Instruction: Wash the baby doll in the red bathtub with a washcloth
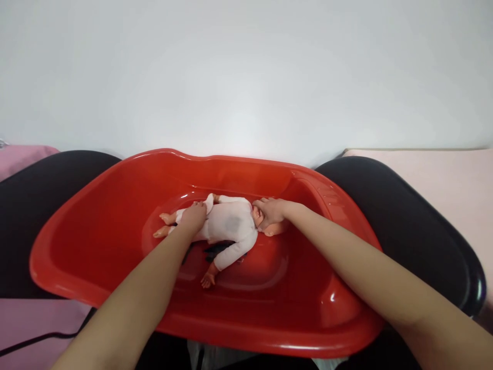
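Observation:
A baby doll (227, 223) in a white bodysuit lies on its back in the bottom of a red plastic baby tub (96, 246), head to the right, bare legs to the left. My left hand (192, 217) is closed over the doll's hips and upper legs. My right hand (270, 211) cups the doll's head, fingers wrapped over its face, so most of the head is hidden. One doll arm sticks out toward me, its small hand (208, 280) resting on the tub floor. Something dark lies under the doll's body.
The tub rests on a black rounded surface (416, 226) that shows on both sides. Pink cloth (23, 329) lies at the lower left with a black cable (46, 339) across it, a pale pink surface (435, 174) at the right. A plain white wall fills the back.

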Demonstrator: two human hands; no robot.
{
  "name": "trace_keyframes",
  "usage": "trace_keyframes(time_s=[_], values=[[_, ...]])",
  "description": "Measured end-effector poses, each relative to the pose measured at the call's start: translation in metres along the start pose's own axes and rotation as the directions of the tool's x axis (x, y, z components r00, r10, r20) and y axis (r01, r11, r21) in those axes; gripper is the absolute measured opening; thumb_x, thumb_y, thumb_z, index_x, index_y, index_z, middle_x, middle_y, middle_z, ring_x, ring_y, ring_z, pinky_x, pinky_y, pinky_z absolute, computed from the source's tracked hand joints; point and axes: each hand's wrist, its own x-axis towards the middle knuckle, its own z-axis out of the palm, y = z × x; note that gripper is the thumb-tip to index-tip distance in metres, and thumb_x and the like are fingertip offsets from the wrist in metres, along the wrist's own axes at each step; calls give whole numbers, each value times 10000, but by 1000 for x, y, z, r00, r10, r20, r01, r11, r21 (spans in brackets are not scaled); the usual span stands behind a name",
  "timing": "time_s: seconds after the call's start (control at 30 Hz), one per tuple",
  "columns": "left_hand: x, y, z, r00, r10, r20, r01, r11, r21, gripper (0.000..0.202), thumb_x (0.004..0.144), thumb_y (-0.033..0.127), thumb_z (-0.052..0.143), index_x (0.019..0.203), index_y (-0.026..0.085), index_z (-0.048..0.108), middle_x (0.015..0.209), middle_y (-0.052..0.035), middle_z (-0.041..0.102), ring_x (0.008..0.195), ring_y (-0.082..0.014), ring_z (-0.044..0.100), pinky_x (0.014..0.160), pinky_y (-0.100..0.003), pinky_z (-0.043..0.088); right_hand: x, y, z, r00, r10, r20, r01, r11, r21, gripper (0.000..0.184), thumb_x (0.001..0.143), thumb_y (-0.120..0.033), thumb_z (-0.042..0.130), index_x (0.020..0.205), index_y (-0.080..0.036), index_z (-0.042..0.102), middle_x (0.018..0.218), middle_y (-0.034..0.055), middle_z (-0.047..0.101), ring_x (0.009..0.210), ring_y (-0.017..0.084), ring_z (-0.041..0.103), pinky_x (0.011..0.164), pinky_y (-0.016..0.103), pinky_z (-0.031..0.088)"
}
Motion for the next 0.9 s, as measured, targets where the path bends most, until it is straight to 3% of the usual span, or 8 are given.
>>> trace_keyframes(time_s=[0.1,0.2,0.3,0.4,0.53,0.67,0.8,0.9], values=[[3,3,1,1000,7,-30,-4,997,82,459,857,160,547,1308,87,586,1364,-265,603,1381,-383,474,1154,-535,326,2,2,1,1000,-11,-6,11,1000,11,828,608,-636,785,1309,-264,546,1292,126,597,1234,381,560,1001,478,472],[12,24,17,981,181,-68,-176,982,63,557,890,99,420,1443,84,491,1570,-192,439,1479,-272,373,1243,-419,249,3,4,2,1000,-17,-2,17,1000,3,887,610,-641,776,1361,-248,513,1326,138,582,1270,391,537,1025,490,463],[20,45,38,898,421,127,-425,905,2,638,877,58,370,1490,199,478,1614,-44,418,1492,-169,358,1251,-360,261,3,5,3,1000,-23,-6,23,1000,1,896,610,-644,768,1370,-246,509,1313,136,588,1260,397,545,1027,499,464],[22,50,44,848,453,274,-472,881,6,670,841,12,370,1441,245,557,1576,2,477,1499,-160,352,1225,-325,310,3,6,3,999,-31,-10,31,999,12,906,609,-660,765,1375,-252,504,1313,136,587,1246,397,553,1029,501,462],[15,30,25,922,273,273,-332,923,197,663,898,4,352,1510,228,473,1597,-18,447,1523,-200,305,1224,-325,289,5,8,2,999,-38,15,37,999,11,901,608,-687,764,1361,-263,511,1346,134,570,1298,403,513,1052,501,443],[1,0,7,983,19,184,-82,936,343,618,948,77,414,1555,184,369,1525,-171,502,1465,-327,394,1150,-507,383,4,6,1,1000,-5,27,4,1000,20,879,607,-673,774,1351,-280,520,1363,130,564,1297,406,513,1047,515,443],[-7,-15,1,961,-277,0,251,872,421,489,944,87,397,1422,95,496,1310,-277,613,1271,-417,560,940,-584,519,-1,3,0,1000,-9,15,8,999,32,893,612,-631,782,1379,-270,501,1400,135,545,1315,398,500,1056,510,442],[-1,-9,-1,960,-271,-68,275,875,398,400,986,137,351,1322,88,563,1322,-245,611,1260,-372,566,972,-521,521,-2,3,-1,1000,-12,12,12,999,36,891,604,-630,788,1373,-279,506,1394,127,549,1298,395,517,1057,506,445]])
